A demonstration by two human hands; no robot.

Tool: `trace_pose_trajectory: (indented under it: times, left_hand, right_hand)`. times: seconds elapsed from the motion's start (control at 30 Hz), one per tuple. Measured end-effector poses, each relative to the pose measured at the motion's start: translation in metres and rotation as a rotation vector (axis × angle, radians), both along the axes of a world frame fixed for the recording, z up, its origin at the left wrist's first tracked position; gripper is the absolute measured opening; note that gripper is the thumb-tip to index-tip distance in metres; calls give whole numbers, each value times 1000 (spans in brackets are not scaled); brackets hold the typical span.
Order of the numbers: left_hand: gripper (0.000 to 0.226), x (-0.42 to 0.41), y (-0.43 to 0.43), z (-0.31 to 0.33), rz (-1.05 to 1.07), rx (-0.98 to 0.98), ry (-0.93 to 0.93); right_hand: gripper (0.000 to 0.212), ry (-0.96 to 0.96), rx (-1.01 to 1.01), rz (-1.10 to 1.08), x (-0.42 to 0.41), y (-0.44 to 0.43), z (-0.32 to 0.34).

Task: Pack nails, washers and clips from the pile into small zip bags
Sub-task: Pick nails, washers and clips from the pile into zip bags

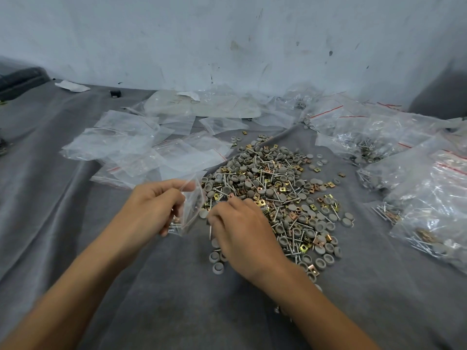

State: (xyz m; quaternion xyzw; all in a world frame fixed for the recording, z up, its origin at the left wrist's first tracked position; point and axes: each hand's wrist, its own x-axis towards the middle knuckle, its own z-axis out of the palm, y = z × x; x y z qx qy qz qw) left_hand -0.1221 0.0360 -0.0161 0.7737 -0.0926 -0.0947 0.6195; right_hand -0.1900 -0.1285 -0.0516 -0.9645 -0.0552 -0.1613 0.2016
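Observation:
A pile (275, 195) of grey washers, silver nails and brass clips lies on the grey cloth in the middle. My left hand (151, 205) grips a small clear zip bag (190, 205) by its mouth, just left of the pile; a few nails and a clip lie at the bag's bottom. My right hand (242, 228) rests over the pile's near left edge with curled fingers, and a nail (210, 232) sticks down from them. What else its fingers hold is hidden.
Empty zip bags (141, 145) lie scattered at the back left. Filled zip bags (414, 178) are heaped along the right side. A white wall (227, 41) stands behind, and the grey cloth (63, 198) covers the whole surface.

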Motion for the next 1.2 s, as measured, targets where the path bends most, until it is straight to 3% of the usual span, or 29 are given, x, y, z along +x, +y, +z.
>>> trace_pose_trajectory:
  times: [0.13,0.23,0.33,0.43,0.67,0.97,1.1,1.2]
  left_hand:
    - [34,-1,-4,-3,-40,35,-11]
    - [27,-5,-7,-3,-132,78,-3]
    - [37,-8,-8,-1,-204,100,-17]
    - [33,-7,-7,-1,-204,101,-14]
    - [32,-3,-4,-3,-116,67,13]
    - [33,-4,-4,-2,-114,38,11]
    - [34,-3,-3,-4,-119,34,6]
    - [35,-2,-3,-6,-128,38,1]
  right_hand:
    - [11,-300,395,-120,-3,-4,11]
    - [11,-401,473,-87,-4,-1,17]
    - [9,-346,439,3,-5,3,15]
    - [8,-294,429,50,-5,1,14]
    - [11,-213,474,-4,-9,-39,34]
    - [7,254,76,3,-18,-72,30]
    - [23,340,-82,1,-18,-65,24]
    - [22,317,-149,-21,-17,-61,21]
